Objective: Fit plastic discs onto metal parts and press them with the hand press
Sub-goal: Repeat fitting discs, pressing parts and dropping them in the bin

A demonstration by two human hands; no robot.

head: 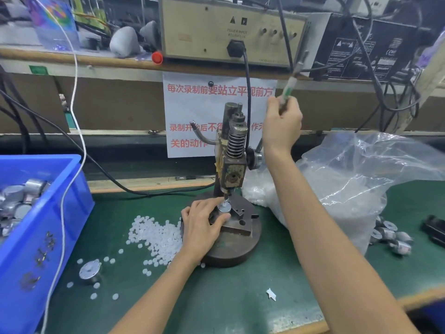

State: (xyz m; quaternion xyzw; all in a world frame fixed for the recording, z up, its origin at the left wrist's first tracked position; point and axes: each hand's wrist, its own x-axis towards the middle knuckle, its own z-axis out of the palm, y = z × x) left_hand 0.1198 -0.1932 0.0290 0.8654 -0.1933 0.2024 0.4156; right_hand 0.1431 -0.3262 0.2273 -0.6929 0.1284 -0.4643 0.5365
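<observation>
The hand press (234, 150) stands mid-table on a round dark base (243, 249). My left hand (204, 222) pinches a small round metal part (224, 208) seated on the press fixture, right under the ram tip. My right hand (283, 124) is raised and closed around the press lever (290, 86), which slants up to the right. A heap of white plastic discs (156, 237) lies on the green mat left of the base. One loose metal part (90, 271) sits near the front left.
A blue bin (48, 213) with several metal parts stands at the left. A clear plastic bag (349, 184) of discs sits at the right, with finished metal parts (391, 237) beside it. A white cable (72, 165) hangs over the bin. Equipment boxes fill the shelf behind.
</observation>
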